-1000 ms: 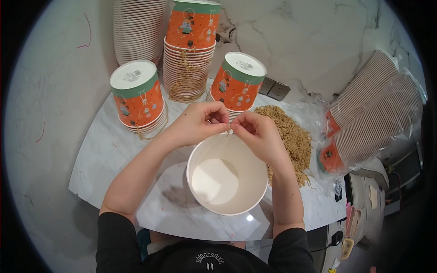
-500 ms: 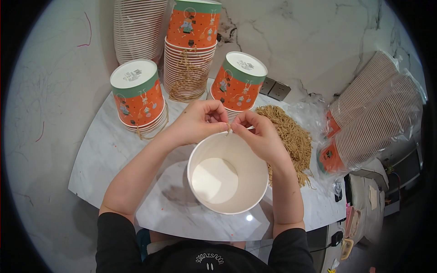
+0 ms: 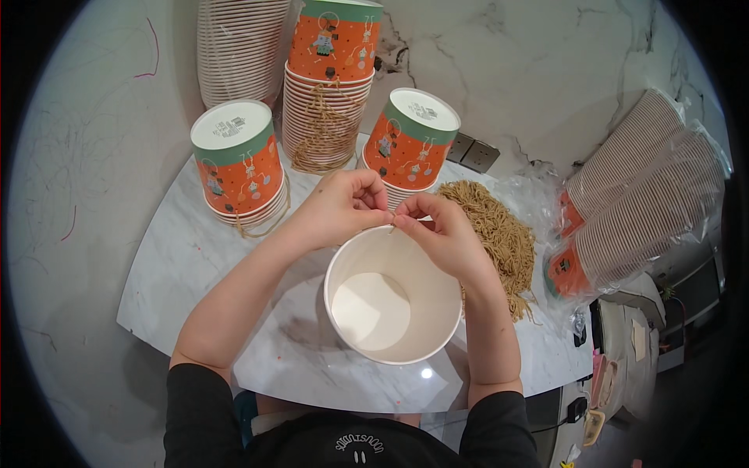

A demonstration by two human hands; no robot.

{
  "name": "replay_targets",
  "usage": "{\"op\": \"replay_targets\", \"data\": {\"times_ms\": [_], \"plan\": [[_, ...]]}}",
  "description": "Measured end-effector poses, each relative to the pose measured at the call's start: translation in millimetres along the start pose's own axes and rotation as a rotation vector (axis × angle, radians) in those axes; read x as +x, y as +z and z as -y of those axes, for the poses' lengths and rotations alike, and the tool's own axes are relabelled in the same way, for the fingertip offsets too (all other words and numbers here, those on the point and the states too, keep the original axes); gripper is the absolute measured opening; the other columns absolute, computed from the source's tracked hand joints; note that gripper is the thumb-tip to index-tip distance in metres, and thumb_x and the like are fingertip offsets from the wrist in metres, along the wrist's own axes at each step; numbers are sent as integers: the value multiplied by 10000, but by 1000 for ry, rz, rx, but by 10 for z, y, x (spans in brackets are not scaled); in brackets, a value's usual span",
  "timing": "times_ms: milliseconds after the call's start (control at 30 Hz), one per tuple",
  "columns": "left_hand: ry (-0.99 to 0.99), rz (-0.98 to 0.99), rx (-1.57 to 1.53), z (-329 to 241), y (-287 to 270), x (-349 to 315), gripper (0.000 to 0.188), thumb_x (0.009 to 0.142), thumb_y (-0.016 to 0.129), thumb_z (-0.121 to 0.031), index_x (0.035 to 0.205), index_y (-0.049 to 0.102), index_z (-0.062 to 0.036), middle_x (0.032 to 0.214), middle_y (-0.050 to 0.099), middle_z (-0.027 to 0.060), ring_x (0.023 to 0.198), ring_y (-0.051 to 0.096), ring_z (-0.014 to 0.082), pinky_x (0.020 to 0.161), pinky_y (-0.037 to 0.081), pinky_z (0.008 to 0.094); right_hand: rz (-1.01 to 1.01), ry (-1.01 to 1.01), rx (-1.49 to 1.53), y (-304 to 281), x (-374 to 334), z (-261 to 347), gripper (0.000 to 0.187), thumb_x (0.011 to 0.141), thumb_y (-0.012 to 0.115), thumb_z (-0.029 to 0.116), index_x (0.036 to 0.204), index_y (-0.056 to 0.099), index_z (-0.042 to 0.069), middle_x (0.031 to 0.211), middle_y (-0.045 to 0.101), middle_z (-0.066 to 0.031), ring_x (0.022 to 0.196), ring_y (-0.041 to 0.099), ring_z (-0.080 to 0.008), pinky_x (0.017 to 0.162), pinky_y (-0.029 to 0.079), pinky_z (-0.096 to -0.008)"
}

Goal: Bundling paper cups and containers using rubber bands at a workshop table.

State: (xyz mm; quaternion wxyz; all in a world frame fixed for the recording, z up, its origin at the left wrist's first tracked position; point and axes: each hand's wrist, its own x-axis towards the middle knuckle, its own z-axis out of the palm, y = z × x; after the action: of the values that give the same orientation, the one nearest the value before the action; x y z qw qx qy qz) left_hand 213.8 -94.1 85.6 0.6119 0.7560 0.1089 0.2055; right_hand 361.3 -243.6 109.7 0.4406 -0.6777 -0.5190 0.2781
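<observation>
Left hand [image 3: 351,204]: at the bucket's far rim, thumb and forefinger pinching the string, the other fingers curled.
Right hand [image 3: 441,226]: just beside the left one, thumb and forefinger tips pressed together on the same string.
String [image 3: 392,229]: a short tan length at the far rim, its end showing against the inner wall; most is hidden by the fingertips.
Bucket [image 3: 429,292]: on the tabletop [image 3: 179,273] between the person's forearms, mouth up, white inside.
Heap [image 3: 499,246]: loose tan strings, right of the bucket and partly behind the right wrist.
Left stack [image 3: 243,175]: orange buckets with a green band, upside down, string hanging at the lower rims.
Tall stack [image 3: 334,47]: behind, also upside down, strings draped down its side.
Right stack [image 3: 409,148]: upside down, just beyond the hands.
Wrapped stack [image 3: 242,51]: back left, in clear plastic.
Bagged stacks [image 3: 651,210]: two, slanting at the far right.
</observation>
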Motion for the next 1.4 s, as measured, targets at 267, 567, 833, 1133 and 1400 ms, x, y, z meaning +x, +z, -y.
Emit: {"op": "replay_targets", "data": {"times_ms": [267, 567, 833, 1133, 1400], "plan": [[-65, 66, 97, -55, -94, -27, 64, 829, 719, 3, 890, 702, 15, 877, 707, 29, 814, 650, 67, 734, 538, 222, 80, 55, 92, -10, 10, 9, 128, 972, 638, 133, 972, 644, 5, 872, 641, 9, 757, 575, -49, 657, 493, -240], [-141, 69, 125, -87, -85, -33, 148, 835, 771, -96, 924, 745, 20, 866, 730, 50, 767, 650, 77, 695, 527, 223, 64, 51, 115, 12, -15, 57, 126, 967, 653, 120, 997, 646, -3, 887, 651, 1, 782, 599, -52, 677, 510, -235], [-211, 56, -153, -32, -86, -26, 150, 861, 775, -105, 903, 736, 33, 853, 731, 81, 762, 689, 114, 696, 559, 240, 73, 13, 114, -2, 3, 14, 121, 938, 690, 108, 959, 660, -8, 860, 670, -15, 769, 618, -59, 678, 523, -241], [-295, 73, -278, -52, -138, -19, 139, 871, 754, -102, 891, 718, 30, 850, 729, 95, 767, 710, 126, 726, 590, 242, 36, -10, -41, 71, -29, 42, 216, 819, 798, 144, 896, 677, -17, 794, 711, -51, 717, 686, -120, 634, 541, -269], [-316, 24, -243, -25, -197, 6, 129, 840, 765, -69, 837, 684, 31, 832, 721, 113, 758, 716, 142, 727, 612, 255, 81, 18, 1, 78, -67, 92, 127, 829, 745, 84, 852, 675, -20, 782, 695, -54, 715, 689, -123, 631, 541, -269]]}}
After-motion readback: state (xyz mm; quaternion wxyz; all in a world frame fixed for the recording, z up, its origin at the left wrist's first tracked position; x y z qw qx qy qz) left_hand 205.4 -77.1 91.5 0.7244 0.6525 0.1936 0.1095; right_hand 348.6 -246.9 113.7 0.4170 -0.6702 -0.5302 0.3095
